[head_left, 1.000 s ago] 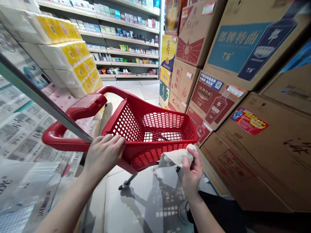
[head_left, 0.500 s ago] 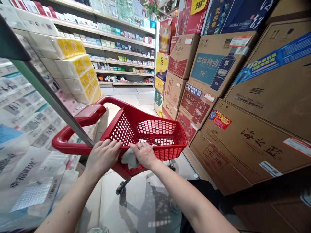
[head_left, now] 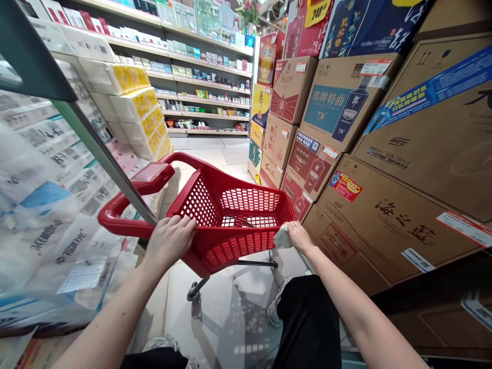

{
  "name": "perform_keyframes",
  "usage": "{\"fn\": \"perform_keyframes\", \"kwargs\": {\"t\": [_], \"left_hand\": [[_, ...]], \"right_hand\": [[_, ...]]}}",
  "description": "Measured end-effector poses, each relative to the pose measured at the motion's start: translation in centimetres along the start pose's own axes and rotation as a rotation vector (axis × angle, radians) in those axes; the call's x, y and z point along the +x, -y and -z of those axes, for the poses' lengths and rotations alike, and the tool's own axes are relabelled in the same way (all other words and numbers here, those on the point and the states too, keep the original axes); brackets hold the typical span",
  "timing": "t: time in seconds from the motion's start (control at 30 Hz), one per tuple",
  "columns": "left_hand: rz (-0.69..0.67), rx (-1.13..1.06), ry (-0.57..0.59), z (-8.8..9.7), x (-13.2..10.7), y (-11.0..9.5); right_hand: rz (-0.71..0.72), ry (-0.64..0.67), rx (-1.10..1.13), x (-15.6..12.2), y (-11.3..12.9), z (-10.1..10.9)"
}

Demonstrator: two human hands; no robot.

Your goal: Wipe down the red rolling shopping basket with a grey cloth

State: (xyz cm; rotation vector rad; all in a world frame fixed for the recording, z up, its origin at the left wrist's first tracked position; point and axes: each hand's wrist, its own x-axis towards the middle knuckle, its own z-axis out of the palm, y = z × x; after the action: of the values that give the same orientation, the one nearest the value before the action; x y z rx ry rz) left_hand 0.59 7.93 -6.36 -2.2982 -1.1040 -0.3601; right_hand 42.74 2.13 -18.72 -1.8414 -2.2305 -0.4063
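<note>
"Please, where does the red cart (head_left: 234, 240) stand?"

"It stands on the pale tiled floor (head_left: 221, 302), between stacked cartons (head_left: 369, 189) and wrapped packs (head_left: 134, 110); filled shelves (head_left: 209, 77) are beyond."

"And what is grasped?"

"The left hand (head_left: 171, 238) grasps the cart's near rim (head_left: 230, 229). The right hand (head_left: 300, 237) holds a pale cloth (head_left: 282, 239) at the rim's other end."

Remotely, I'm looking down a brightly lit aisle: pale, glossy floor tiles (head_left: 215, 149), stocked shelves (head_left: 215, 132) across the far end, stacked cardboard boxes (head_left: 380, 215) walling the right, and flowers (head_left: 248, 10) up high.
</note>
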Motion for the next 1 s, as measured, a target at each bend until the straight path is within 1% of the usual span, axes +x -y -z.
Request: {"fn": "perform_keyframes", "kwargs": {"t": [0.07,0.13,0.27,0.33,0.43,0.53,0.6,0.63,0.67,0.73,0.83,0.9,0.93,1.0], "left_hand": [[0.015,0.012,-0.001,0.1,0.0,-0.2],[0.028,0.028,-0.001,0.2,0.0,-0.5],[0.038,0.049,0.01,0.4,-0.1,-0.9],[0.038,0.056,0.016,0.6,-0.2,-1.1],[0.036,0.072,0.02,0.7,-0.3,-1.4],[0.04,0.086,0.017,0.7,-0.5,-1.6],[0.04,0.092,0.02,0.9,-0.6,-1.7],[0.039,0.094,0.023,1.0,-0.7,-1.7],[0.036,0.094,0.026,1.1,-0.7,-1.8],[0.033,0.092,0.031,1.2,-0.7,-2.0],[0.037,0.095,0.032,1.3,-0.6,-2.4],[0.046,0.101,0.026,1.3,-0.4,-2.7],[0.05,0.103,0.023,1.3,-0.3,-2.8],[0.054,0.097,0.021,1.3,-0.1,-3.1]], "right_hand": [[-0.035,-0.011,0.005,0.2,0.0,-0.3],[-0.072,-0.034,0.018,0.5,0.6,-0.5],[-0.096,-0.084,0.058,1.5,2.8,-0.5],[-0.076,-0.099,0.074,2.5,4.7,-0.4],[-0.058,-0.133,0.098,4.2,8.7,-0.1],[0.027,-0.161,0.167,5.8,12.4,0.2],[0.043,-0.178,0.223,6.2,13.5,0.2],[0.056,-0.176,0.248,6.2,13.3,0.2],[0.061,-0.169,0.266,6.0,12.7,0.1],[0.041,-0.147,0.285,5.2,10.1,-0.2],[-0.098,-0.161,0.298,3.5,4.8,-1.1],[-0.236,-0.199,0.325,2.4,2.0,-1.9],[-0.313,-0.21,0.345,2.1,1.1,-2.3],[-0.478,-0.23,0.381,1.8,0.6,-3.1]]}}
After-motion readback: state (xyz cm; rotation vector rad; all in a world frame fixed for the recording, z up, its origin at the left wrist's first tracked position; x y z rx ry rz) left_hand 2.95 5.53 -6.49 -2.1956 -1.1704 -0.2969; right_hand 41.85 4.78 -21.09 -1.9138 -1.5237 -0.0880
